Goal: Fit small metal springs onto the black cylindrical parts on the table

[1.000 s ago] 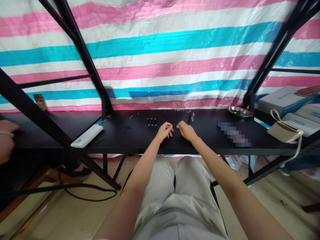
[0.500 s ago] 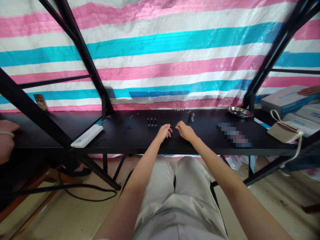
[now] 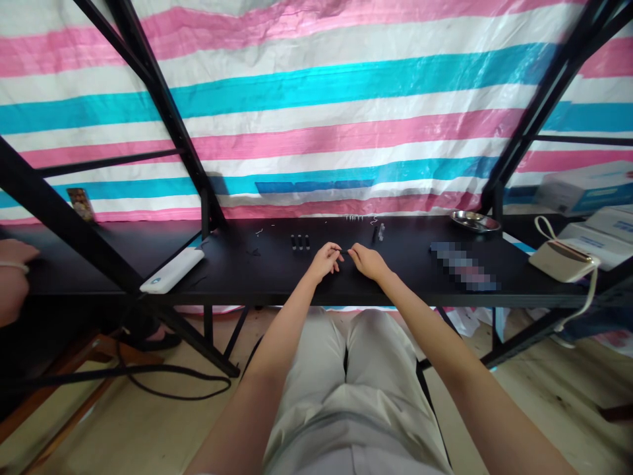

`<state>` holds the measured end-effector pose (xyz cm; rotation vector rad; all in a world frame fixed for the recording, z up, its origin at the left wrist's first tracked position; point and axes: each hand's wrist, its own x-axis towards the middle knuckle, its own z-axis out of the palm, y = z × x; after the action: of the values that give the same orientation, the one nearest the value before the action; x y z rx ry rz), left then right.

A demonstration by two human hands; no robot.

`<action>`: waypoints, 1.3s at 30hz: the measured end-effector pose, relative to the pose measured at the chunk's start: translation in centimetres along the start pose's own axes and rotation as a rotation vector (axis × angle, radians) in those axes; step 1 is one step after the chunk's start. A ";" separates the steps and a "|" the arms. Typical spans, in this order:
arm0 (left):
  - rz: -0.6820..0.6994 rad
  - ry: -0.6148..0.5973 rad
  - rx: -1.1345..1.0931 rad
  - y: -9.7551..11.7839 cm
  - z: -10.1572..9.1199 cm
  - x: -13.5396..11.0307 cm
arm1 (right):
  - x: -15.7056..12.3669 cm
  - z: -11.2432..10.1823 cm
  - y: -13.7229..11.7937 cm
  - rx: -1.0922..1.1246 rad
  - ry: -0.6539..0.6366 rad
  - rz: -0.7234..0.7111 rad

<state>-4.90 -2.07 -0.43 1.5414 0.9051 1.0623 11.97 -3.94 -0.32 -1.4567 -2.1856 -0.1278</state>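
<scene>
My left hand and my right hand rest on the black table, fingertips almost touching. Both are pinched closed around something tiny between them that I cannot make out. Just behind the left hand stand three small black cylinders in a row. Behind the right hand are a small black piece and a small clear piece, and farther back a short row of tiny metal parts.
A white power bank lies at the left; a steel dish sits back right. A white pouch with strap and boxes are far right. Another person's hand is at the left edge. Black frame struts cross overhead.
My hands stayed together with only slight finger movement. The box at the far right has been lifted higher, and the other person's hand on it is out of view.
</scene>
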 end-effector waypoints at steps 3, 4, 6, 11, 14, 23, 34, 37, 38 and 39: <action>-0.002 0.010 0.010 -0.1 0.0 0.0 | 0.1 0.2 0.2 0.017 0.025 0.003; -0.005 0.015 0.015 -0.1 0.0 0.1 | 0.1 0.3 0.2 0.020 0.032 0.003; -0.013 0.019 0.026 -0.2 0.0 0.1 | 0.1 0.4 0.3 0.016 0.040 -0.002; -0.054 0.015 0.041 -0.2 0.1 0.2 | 0.0 0.5 0.3 -0.036 0.053 -0.010; -0.072 0.006 0.033 0.0 0.2 0.1 | 0.0 0.4 0.3 -0.037 0.059 -0.012; -0.096 0.016 0.005 0.2 0.3 0.1 | 0.0 0.3 0.2 0.006 0.066 -0.001; -0.002 0.028 0.048 0.0 0.1 0.0 | 0.2 0.1 -0.1 -0.016 -0.052 0.014; 0.006 0.027 0.055 -0.2 0.0 0.1 | 0.2 0.0 -0.1 -0.006 -0.066 0.020; 0.011 0.027 0.055 -0.2 0.0 0.1 | 0.2 0.0 -0.1 -0.008 -0.072 0.017; 0.015 0.030 0.055 -0.3 0.0 0.1 | 0.2 0.0 -0.1 -0.011 -0.079 0.012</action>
<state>-4.89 -1.96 -0.68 1.5836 0.9514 1.0822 11.78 -3.84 -0.24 -1.5043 -2.2416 -0.0796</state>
